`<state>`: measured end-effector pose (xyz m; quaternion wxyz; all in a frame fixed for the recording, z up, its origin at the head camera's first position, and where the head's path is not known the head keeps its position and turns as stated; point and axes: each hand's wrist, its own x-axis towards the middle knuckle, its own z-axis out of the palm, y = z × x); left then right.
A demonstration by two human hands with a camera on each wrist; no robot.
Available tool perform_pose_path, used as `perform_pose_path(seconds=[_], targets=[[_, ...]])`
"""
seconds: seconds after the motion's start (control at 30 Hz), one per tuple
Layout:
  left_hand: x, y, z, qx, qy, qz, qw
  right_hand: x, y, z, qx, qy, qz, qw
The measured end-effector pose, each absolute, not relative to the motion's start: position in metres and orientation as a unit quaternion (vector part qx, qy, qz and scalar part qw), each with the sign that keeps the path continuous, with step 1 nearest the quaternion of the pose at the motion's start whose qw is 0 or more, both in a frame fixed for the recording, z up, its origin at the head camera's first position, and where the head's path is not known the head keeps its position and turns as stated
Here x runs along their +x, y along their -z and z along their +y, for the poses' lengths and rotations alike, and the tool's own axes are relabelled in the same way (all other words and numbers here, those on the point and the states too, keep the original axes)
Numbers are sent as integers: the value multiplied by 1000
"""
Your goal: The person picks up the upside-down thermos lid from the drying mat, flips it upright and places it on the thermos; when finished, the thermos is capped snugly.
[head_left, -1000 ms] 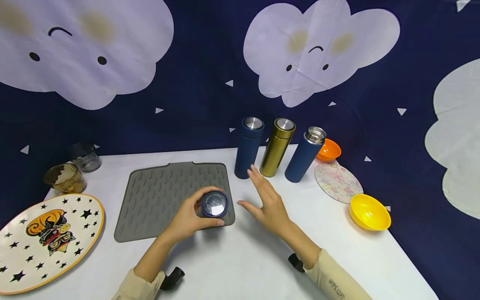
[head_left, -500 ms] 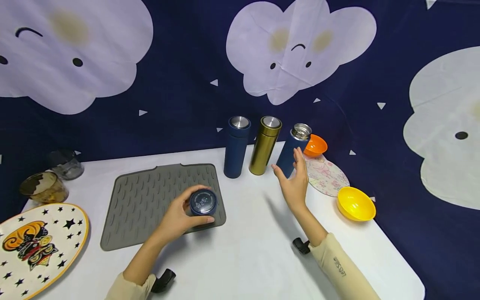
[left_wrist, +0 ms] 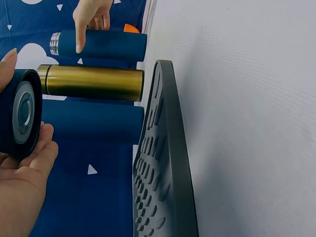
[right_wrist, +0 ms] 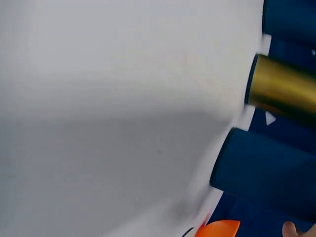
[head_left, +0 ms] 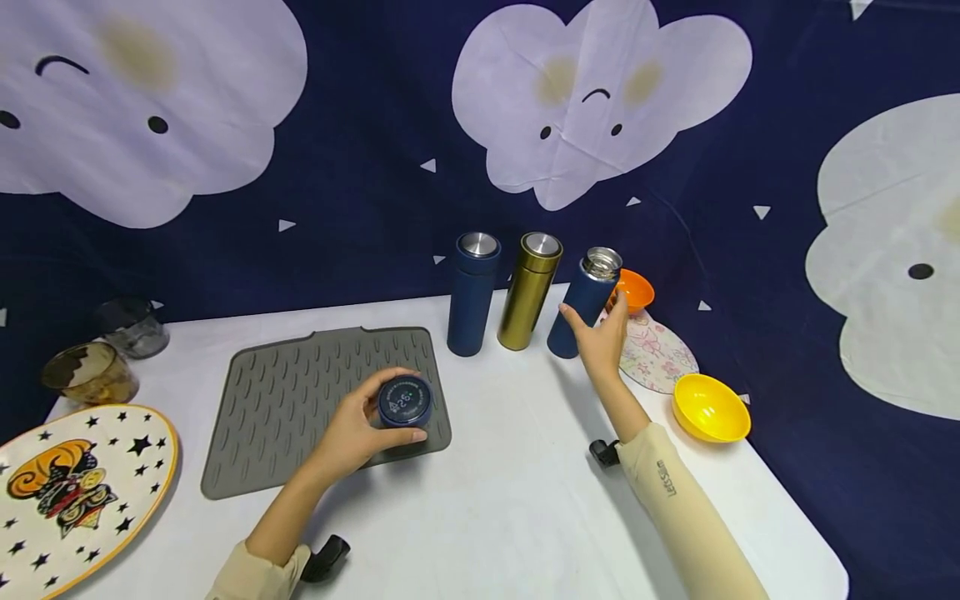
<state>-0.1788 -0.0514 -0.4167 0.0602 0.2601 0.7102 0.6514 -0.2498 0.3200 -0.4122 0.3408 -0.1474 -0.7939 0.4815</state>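
My left hand [head_left: 358, 429] holds a dark blue thermos lid [head_left: 405, 401] above the front right part of the grey mat. Its top shows a lit temperature display; in the left wrist view the lid's round underside [left_wrist: 23, 112] faces the camera. My right hand [head_left: 602, 340] is around the lidless blue thermos bottle [head_left: 581, 304], thumb across its left side and fingers at its right side, partly hidden. That bottle stands upright with its steel neck exposed. In the right wrist view a fingertip [right_wrist: 290, 229] shows right beside the bottle [right_wrist: 266, 168].
Left of this bottle stand a gold thermos [head_left: 528, 292] and another blue thermos [head_left: 474, 296], both lidded. An orange bowl [head_left: 634, 292], patterned round mat [head_left: 658, 354] and yellow bowl [head_left: 711, 408] lie right. The grey mat [head_left: 300, 400], star-patterned plate [head_left: 142, 500] and two glasses [head_left: 93, 375] are left.
My right hand has moved right and forward, from near the left blue bottle to around the lidless one. The left hand keeps the lid over the mat, and its display has lit up.
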Motion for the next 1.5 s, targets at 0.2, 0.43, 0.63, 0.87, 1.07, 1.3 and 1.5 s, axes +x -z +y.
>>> perform_pose_path(seconds=[0.2,0.43,0.63,0.87,1.07,1.3,1.5], targets=[[-177,416,-53,255,-649,715,60,-267,409,326,-164,-469,-794,350],[-177,418,-53,255,-651,712,63,-271,407,325,-175,-471,-784,364],[-176,416,-52,259,-650,712,66,-263,405,319,-175,-485,-769,377],[-179,412,-46,249,-644,721,62,-236,400,297,-139,-502,-775,358],[-184,401,-37,255,-632,729,60,-207,393,265,-92,-530,-786,305],[-200,372,-14,260,-637,725,21,-182,390,229,-55,-554,-794,244],[-210,340,20,256,-675,692,4,-170,392,211,-29,-561,-798,218]])
